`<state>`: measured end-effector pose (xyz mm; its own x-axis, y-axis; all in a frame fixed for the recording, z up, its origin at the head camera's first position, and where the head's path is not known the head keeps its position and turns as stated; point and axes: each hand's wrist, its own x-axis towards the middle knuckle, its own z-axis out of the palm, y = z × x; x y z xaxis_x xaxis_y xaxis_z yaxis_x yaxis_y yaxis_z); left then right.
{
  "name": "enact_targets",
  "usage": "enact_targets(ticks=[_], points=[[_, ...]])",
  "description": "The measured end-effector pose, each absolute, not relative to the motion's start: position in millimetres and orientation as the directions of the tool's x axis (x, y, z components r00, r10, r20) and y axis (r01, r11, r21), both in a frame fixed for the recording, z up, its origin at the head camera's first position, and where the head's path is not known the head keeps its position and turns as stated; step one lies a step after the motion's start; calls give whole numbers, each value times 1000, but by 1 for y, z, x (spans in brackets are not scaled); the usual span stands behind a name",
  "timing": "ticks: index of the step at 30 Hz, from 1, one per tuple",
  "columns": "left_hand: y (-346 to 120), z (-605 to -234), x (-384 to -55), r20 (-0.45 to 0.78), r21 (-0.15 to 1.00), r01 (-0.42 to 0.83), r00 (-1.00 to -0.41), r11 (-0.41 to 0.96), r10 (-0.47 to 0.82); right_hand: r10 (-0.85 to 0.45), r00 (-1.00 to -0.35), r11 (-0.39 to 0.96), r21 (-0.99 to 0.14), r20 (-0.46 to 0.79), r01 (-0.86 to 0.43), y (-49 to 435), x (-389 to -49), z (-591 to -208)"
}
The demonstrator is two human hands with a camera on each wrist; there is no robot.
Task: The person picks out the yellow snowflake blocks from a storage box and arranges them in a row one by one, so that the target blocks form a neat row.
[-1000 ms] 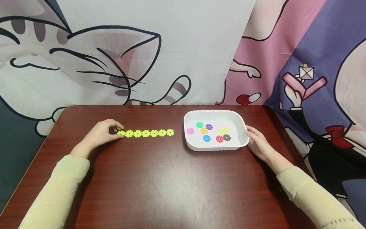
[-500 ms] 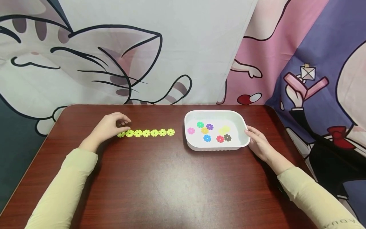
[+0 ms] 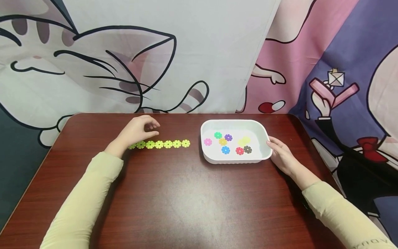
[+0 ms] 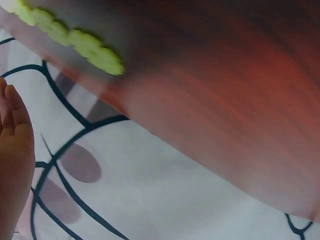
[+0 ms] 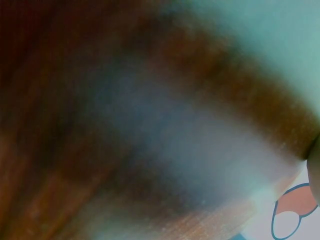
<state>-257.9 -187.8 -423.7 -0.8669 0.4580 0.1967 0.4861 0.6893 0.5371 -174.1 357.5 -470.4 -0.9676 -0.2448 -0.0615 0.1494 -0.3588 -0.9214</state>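
A straight row of several yellow-green flower-shaped discs (image 3: 168, 144) lies on the brown table, side by side. My left hand (image 3: 136, 132) hovers over the row's left part, thumb and fingers apart with nothing between them; its wrist partly covers the leftmost disc. In the left wrist view the discs (image 4: 87, 45) run along the upper left, with the hand at the left edge. My right hand (image 3: 283, 158) grips the right end of a white plastic tray (image 3: 234, 160), thumb at the rim. Inside lie flower discs in pink, green, purple, orange, blue, red, black and yellow (image 3: 244, 140).
The brown wooden table (image 3: 186, 204) reaches back to a cartoon-printed curtain (image 3: 217, 52) right behind its far edge. The tray stands to the right of the disc row, a short gap between them. The right wrist view is mostly blurred.
My left hand has let go of the leftmost disc, lifted and moved right and away over the row. My right hand and the tray have stayed in place.
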Motion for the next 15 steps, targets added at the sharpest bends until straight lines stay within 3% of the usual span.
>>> enact_targets(ticks=[15], points=[[-130,-407,-270,214,559,563,-807,609,550,-249,-967,-373,-917,-50,143,357,-174,-471]])
